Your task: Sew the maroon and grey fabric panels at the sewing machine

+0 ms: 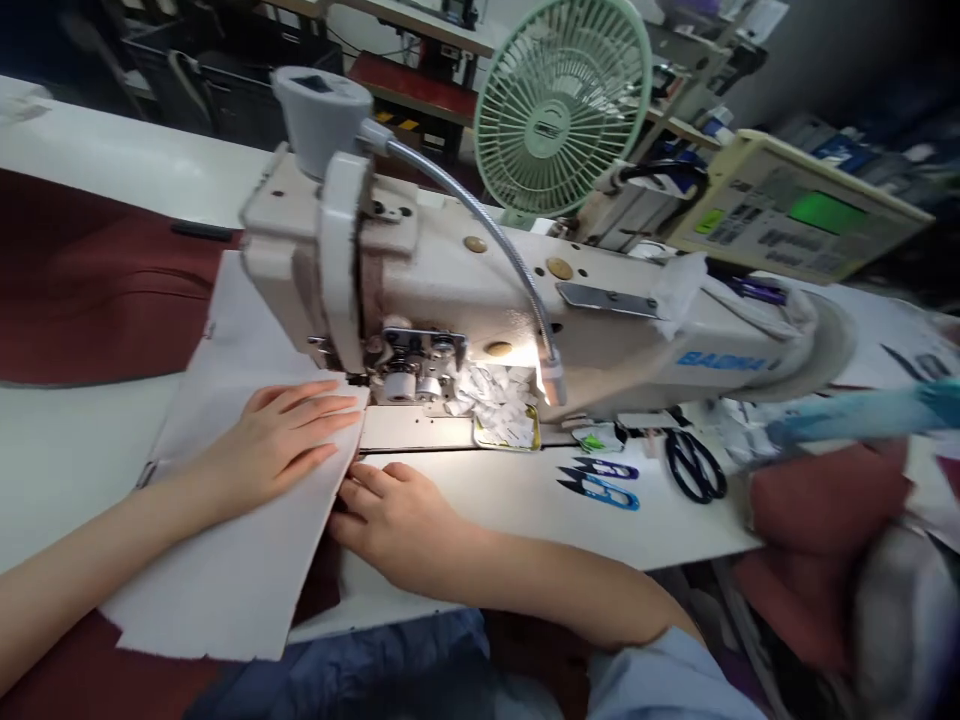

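My left hand point(281, 440) lies flat with fingers stretched out on a pale grey fabric panel point(225, 560), its fingertips close to the presser foot of the cream sewing machine point(450, 290). My right hand point(390, 515) rests on the table at the panel's right edge, fingers curled and pinching that edge. Dark red fabric point(82, 280) lies under the panel and spreads to the left.
A small tray of white labels point(502, 410) sits under the machine's lamp. Blue thread snips point(604, 483) and black scissors point(694, 465) lie to the right. A green fan point(562, 105) and a control box point(795, 205) stand behind. Red cloth point(817, 500) is piled at right.
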### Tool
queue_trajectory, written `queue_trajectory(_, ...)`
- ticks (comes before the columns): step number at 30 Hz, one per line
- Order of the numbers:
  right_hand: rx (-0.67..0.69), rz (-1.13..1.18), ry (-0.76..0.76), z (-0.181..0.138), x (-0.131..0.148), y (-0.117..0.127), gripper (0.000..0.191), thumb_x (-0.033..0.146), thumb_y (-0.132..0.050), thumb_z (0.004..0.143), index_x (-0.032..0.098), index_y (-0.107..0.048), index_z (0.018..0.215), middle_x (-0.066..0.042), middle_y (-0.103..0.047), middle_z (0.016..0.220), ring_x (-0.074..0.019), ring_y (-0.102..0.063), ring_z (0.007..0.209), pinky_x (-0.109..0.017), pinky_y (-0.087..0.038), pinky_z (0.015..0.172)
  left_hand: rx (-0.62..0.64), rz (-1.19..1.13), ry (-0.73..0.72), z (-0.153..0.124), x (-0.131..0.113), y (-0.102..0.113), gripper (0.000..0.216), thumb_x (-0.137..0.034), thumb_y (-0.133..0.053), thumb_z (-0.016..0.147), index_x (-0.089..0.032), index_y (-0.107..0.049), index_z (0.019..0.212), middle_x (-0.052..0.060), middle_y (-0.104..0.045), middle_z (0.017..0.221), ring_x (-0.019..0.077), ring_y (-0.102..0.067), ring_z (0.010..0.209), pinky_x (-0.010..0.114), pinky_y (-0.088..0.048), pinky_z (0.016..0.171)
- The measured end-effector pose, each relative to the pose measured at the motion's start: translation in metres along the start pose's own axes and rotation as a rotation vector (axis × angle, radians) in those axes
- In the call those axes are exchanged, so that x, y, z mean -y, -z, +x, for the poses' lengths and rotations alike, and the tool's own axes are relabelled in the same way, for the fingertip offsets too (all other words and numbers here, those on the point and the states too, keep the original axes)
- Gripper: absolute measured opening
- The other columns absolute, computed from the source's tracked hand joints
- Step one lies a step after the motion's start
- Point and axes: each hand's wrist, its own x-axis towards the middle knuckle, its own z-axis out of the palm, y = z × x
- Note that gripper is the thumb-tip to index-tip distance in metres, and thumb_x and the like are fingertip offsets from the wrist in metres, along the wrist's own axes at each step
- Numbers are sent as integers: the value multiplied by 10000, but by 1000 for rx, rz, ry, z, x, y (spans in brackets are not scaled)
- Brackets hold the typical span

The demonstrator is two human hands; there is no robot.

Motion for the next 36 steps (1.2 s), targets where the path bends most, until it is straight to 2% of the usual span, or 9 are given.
queue_trajectory(3,-151,92,-232,-49,-13,22,308,328,-465,1001,206,-600,1249,-69,-650,1268,-169,-587,1102,-316,-494,841,-59,-22,18,-3,1,-5,409,-355,-422,954,-357,-523,1350,-16,-626,1332,297,-526,1247,451,-374,968)
queue_trajectory(8,-519,-171,-980,-185,-62,39,244,311,-496,975,217,-718,1014,-79,-718,961,-233,-620,915,-388,-495,818,-36,-45,38,-3,4,-6,427,-387,-433,928,-362,-520,1345,-8,-634,1317,318,-511,1263,468,-363,998)
queue_trajectory(11,-530,-249,-1092,-236,-94,31,289,342,-496,976,195,-733,1050,-89,-707,1017,-248,-593,952,-413,-472,861,-45,-47,16,-2,5,-5,429,-405,-486,902,-365,-535,1326,-17,-652,1289,306,-530,1230,434,-371,997)
queue_trajectory(15,-485,-265,-1024,-248,-114,21,264,349,-535,965,222,-761,1016,-64,-705,1013,-230,-565,935,-393,-454,857,-66,-60,37,0,-1,-3,369,-370,-464,937,-331,-563,1291,-14,-640,1294,295,-520,1229,431,-345,1002)
queue_trajectory(19,-480,-312,-992,-240,-110,28,252,356,-574,946,201,-772,929,-67,-697,923,-226,-538,862,-387,-448,794,-78,-67,53,0,-5,-4,334,-340,-430,970,-315,-578,1268,-11,-627,1302,286,-494,1258,442,-323,1014)
queue_trajectory(23,-489,-239,-960,-213,-82,39,222,345,-584,941,207,-757,920,-66,-683,902,-222,-562,852,-383,-457,780,-61,-64,40,-1,0,-7,348,-330,-449,954,-335,-575,1279,-11,-618,1333,278,-478,1291,437,-323,1030)
queue_trajectory(29,-326,68,-618,-86,-24,29,170,227,-535,971,210,-697,921,-36,-678,853,-147,-612,779,-267,-463,680,-22,-48,39,2,-1,-2,341,-298,-455,949,-287,-595,1260,28,-613,1343,274,-471,1311,446,-361,1038)
queue_trajectory(33,-146,-160,-452,10,-28,6,240,199,-476,984,194,-671,844,-42,-646,803,-138,-571,665,-276,-361,550,-85,-59,48,2,-5,-1,437,-277,-507,927,-209,-488,1358,112,-560,1386,273,-488,1299,447,-404,1045)
queue_trajectory(36,-26,-251,-412,51,-43,-9,222,180,-464,974,168,-667,886,-76,-644,880,-155,-562,674,-289,-344,531,-207,-74,36,2,-7,0,593,-250,-548,906,-142,-351,1455,184,-488,1429,292,-444,1340,449,-419,1059)
